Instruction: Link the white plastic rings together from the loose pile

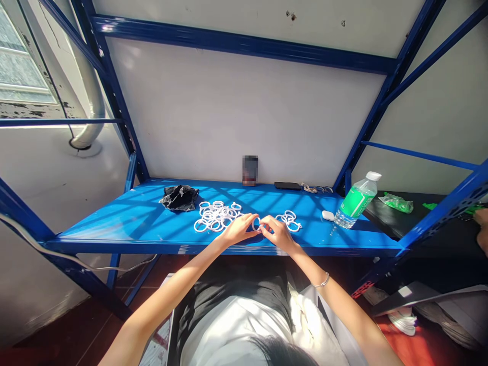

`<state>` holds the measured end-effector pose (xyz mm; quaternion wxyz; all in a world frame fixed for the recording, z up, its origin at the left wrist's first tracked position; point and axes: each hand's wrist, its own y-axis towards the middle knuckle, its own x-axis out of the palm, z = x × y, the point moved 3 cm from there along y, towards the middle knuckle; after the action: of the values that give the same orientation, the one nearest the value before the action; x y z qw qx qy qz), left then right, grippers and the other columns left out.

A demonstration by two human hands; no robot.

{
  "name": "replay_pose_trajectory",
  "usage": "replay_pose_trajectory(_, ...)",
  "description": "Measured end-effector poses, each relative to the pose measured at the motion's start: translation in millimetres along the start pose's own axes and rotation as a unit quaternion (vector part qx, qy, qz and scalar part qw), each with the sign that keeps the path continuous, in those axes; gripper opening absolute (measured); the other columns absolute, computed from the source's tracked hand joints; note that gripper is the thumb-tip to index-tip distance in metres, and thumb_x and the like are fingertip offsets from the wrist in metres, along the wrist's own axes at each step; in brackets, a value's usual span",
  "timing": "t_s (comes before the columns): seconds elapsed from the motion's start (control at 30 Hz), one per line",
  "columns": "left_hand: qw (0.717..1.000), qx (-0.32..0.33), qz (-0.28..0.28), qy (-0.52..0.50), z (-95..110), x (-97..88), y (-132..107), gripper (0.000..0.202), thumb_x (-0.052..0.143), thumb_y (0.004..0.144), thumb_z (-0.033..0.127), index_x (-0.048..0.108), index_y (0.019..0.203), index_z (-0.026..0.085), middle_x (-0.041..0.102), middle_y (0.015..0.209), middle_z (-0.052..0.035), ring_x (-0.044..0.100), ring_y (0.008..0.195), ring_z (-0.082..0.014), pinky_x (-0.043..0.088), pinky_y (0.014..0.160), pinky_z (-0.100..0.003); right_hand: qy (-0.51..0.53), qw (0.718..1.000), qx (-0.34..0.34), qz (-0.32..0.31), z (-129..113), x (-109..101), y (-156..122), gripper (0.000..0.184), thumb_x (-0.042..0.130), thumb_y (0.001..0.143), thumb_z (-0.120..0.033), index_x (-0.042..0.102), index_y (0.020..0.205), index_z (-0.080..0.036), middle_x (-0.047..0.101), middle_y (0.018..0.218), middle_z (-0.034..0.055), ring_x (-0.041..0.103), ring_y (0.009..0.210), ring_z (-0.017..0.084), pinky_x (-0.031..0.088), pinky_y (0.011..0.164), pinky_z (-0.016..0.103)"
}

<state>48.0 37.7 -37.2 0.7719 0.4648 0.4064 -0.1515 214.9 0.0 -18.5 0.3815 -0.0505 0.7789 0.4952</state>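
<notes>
My left hand [238, 230] and my right hand [277, 231] meet over the front of the blue shelf [125, 218], both pinching one white plastic ring [256, 223] between them. A large heap of several white rings [215, 216] lies just left of my hands. A smaller cluster of white rings [290, 220] lies to the right of them. A bracelet sits on my right wrist.
A crumpled black bag [179, 197] lies at the back left of the shelf. A dark phone [287, 185] and a cable rest by the wall. A green-labelled water bottle [356, 203] leans at the right beside a small white case [327, 215]. Another person's hand [482, 229] shows at the right edge.
</notes>
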Motion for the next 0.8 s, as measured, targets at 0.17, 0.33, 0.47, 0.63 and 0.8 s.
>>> replay_pose_trajectory(0.17, 1.0, 0.007, 0.006, -0.021, 5, -4.9, 2, 0.046, 0.04, 0.094, 0.052, 0.044, 0.125, 0.018, 0.062, 0.093, -0.007, 0.062, 0.077, -0.0187, 0.053, 0.063, -0.03, -0.007, 1.0, 0.004, 0.014, 3, 1, -2, 0.014, 0.05, 0.094, -0.027, 0.057, 0.104, -0.021, 0.067, 0.091, 0.0047, 0.062, 0.066, 0.015, 0.051, 0.058, 0.026)
replay_pose_trajectory(0.33, 1.0, 0.0, 0.007, -0.029, 6, -7.2, 3, 0.046, 0.042, 0.093, 0.054, 0.045, 0.124, 0.019, 0.062, 0.09, -0.0055, 0.062, 0.077, -0.0178, 0.053, 0.065, -0.03, -0.011, 0.999, 0.01, 0.037, 3, -1, -3, 0.015, 0.05, 0.095, -0.031, 0.058, 0.104, -0.021, 0.068, 0.091, 0.0045, 0.063, 0.066, 0.015, 0.052, 0.058, 0.026)
replay_pose_trajectory(0.47, 1.0, 0.005, 0.008, -0.024, 5, -6.4, 2, 0.047, 0.044, 0.093, 0.053, 0.045, 0.126, 0.019, 0.062, 0.09, -0.0056, 0.062, 0.078, -0.0183, 0.054, 0.067, -0.032, -0.022, 0.999, -0.004, 0.042, 2, -1, -2, 0.015, 0.049, 0.096, -0.031, 0.058, 0.102, -0.021, 0.068, 0.09, 0.0051, 0.064, 0.067, 0.016, 0.052, 0.059, 0.026)
replay_pose_trajectory(0.63, 0.999, 0.023, 0.035, 0.001, 7, -7.7, 2, 0.053, 0.048, 0.092, 0.052, 0.04, 0.132, 0.019, 0.061, 0.106, -0.0105, 0.063, 0.091, -0.0221, 0.055, 0.072, -0.034, -0.041, 0.998, -0.008, 0.052, 2, -1, -3, 0.014, 0.047, 0.097, -0.028, 0.058, 0.101, -0.021, 0.068, 0.088, 0.0054, 0.064, 0.065, 0.016, 0.051, 0.059, 0.027)
replay_pose_trajectory(0.8, 0.993, 0.055, 0.098, 0.04, 12, -13.0, 3, 0.031, 0.044, 0.097, 0.039, 0.051, 0.12, 0.019, 0.059, 0.114, -0.0125, 0.062, 0.101, -0.0225, 0.055, 0.076, -0.034, -0.042, 0.998, -0.015, 0.054, 1, -2, -2, 0.012, 0.048, 0.097, -0.023, 0.059, 0.101, -0.02, 0.069, 0.088, 0.0055, 0.066, 0.071, 0.017, 0.051, 0.062, 0.027)
